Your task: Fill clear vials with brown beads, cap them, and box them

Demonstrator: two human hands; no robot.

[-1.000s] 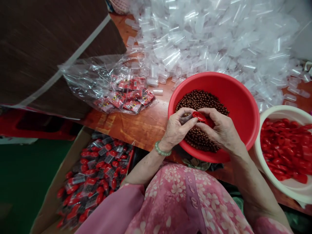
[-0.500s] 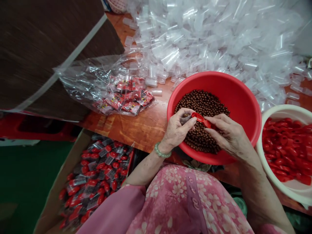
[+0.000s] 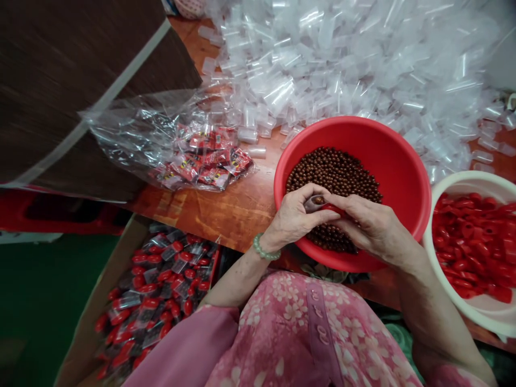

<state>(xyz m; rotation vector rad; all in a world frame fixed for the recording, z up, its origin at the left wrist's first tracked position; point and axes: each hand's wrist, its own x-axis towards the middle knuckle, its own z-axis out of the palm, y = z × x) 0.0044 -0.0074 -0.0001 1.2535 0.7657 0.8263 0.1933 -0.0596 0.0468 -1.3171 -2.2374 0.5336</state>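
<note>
My left hand [image 3: 293, 216], wearing a green bead bracelet, is closed around a small clear plastic tube [image 3: 312, 203] with brown balls showing inside. With my right hand [image 3: 373, 224] I grip a red plastic cap [image 3: 332, 208] at the tube's mouth; my fingers cover most of it, so how far it sits on is hidden. Both hands are over a red basin [image 3: 409, 177] that holds a heap of small round brown balls [image 3: 334, 172].
Many clear tubes [image 3: 342, 70] are piled at the back. A white basin [image 3: 431, 215] of red caps [image 3: 471, 247] stands right. Left are a plastic bag [image 3: 133, 129] of red packets [image 3: 213, 161], a dark carton [image 3: 80, 70], and, lower, a box of red-capped tubes [image 3: 161, 290].
The red cap, earlier held tilted with its hollow side showing beside the tube, is now against the tube's mouth. My right hand has moved left, and the hands now meet.
</note>
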